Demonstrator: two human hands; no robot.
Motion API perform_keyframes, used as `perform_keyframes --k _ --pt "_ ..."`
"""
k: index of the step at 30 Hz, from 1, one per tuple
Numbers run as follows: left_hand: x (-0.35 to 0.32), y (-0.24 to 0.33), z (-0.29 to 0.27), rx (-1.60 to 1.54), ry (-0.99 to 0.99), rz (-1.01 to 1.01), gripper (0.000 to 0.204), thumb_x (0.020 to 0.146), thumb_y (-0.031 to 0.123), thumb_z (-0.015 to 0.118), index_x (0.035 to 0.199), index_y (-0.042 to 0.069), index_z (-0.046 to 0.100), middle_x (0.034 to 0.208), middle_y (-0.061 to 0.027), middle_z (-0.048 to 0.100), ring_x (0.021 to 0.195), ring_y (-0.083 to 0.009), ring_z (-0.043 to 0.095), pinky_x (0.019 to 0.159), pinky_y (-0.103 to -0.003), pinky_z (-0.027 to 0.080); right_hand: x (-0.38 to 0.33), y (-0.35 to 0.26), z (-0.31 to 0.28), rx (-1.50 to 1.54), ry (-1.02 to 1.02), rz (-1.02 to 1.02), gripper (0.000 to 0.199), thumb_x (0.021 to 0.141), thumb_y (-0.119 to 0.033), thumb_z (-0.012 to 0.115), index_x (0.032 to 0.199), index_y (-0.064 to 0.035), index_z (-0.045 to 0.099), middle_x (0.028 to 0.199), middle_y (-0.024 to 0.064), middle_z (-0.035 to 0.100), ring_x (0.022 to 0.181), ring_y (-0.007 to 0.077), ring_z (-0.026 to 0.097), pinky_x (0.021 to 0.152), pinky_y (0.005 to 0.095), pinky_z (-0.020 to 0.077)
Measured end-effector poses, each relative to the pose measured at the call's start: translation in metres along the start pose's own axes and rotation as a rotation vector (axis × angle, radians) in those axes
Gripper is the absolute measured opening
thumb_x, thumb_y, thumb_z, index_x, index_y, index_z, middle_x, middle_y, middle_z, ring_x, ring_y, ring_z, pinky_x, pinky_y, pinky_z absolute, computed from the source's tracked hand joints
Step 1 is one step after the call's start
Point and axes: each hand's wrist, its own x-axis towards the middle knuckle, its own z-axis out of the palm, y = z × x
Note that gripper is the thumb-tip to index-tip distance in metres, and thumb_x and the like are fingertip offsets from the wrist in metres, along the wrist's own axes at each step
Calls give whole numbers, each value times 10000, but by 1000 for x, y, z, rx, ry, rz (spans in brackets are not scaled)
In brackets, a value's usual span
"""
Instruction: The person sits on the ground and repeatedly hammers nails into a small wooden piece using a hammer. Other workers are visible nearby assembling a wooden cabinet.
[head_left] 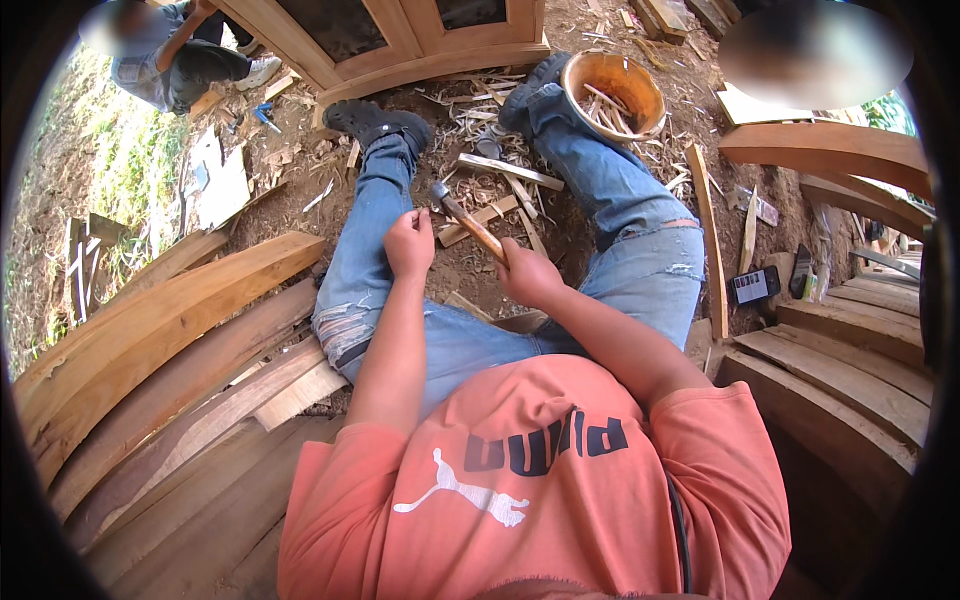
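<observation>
My right hand (528, 273) is wrapped around the wooden handle of a hammer (470, 222). The hammer's metal head points away to the upper left, close to my left hand. My left hand (409, 243) is raised over my left thigh with its fingers pinched together. Whatever it holds, if anything, is too small to make out. Past the hammer, between my legs, a short wood offcut (483, 218) and a pale wooden strip (511, 171) lie on ground strewn with shavings.
A panelled wooden frame (440, 73) stands ahead, beyond my feet. An orange bucket (652, 97) of scraps sits by my right foot. Curved planks (180, 330) are stacked at left, boards (850, 385) at right. A phone (755, 285) lies on the right. A person (180, 60) crouches far left.
</observation>
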Motion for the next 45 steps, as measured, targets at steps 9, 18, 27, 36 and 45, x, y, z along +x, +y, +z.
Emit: perform_keyframes --k 9,18,27,36,45 --pt "-2 10 -4 -3 -14 4 301 1011 279 745 992 -17 799 903 -206 801 836 -345 803 742 -421 614 3 6 6 -47 -48 104 281 1028 -247 651 1191 -53 529 964 286 727 934 511 701 807 623 531" --pt "-1 -3 6 -3 36 78 298 995 279 768 996 -17 806 900 -207 801 835 -337 807 750 -419 618 2 -3 -11 42 69 11 295 1045 -247 630 1219 -41 510 972 287 742 932 504 719 825 612 552" --pt "-3 1 1 18 19 -83 307 991 291 771 983 -14 806 901 -195 806 836 -338 805 757 -425 617 2 0 -5 -5 55 -21 288 1029 -256 651 1180 -53 515 926 269 734 894 497 716 795 616 541" --pt "-5 -2 -2 8 7 -52 333 988 319 760 971 -11 807 900 -207 799 835 -376 793 749 -446 607 7 15 6 0 75 -53 296 1031 -273 667 1174 -62 518 875 281 714 843 526 692 748 633 524" --pt "0 2 -3 -35 -2 -144 326 981 309 775 994 -14 810 902 -205 802 846 -328 808 771 -417 614 2 17 9 -30 44 -1 283 1036 -283 657 1165 -70 522 878 279 718 851 522 695 756 645 520"
